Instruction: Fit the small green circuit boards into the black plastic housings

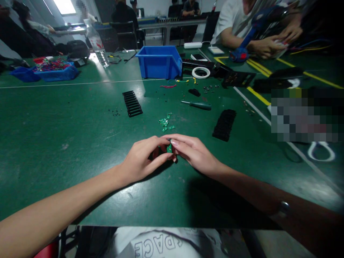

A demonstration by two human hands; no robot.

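Close to the table's near side, my left hand pinches a small green circuit board between thumb and fingers. From the other side, my right hand closes its thumb and fingers at the board's upper end. A tiny dark part shows there, mostly covered by my fingertips. Just beyond my hands lies a loose pile of small green circuit boards. Farther off are a slotted black plastic strip, a second black part on the right, and a green-handled screwdriver.
A blue bin stands at the back, with a white ring beside it. Blue trays of wires and a plastic bottle are at left. Tiny dark pieces lie scattered. Across the table, a person's hands work near a blue power tool.
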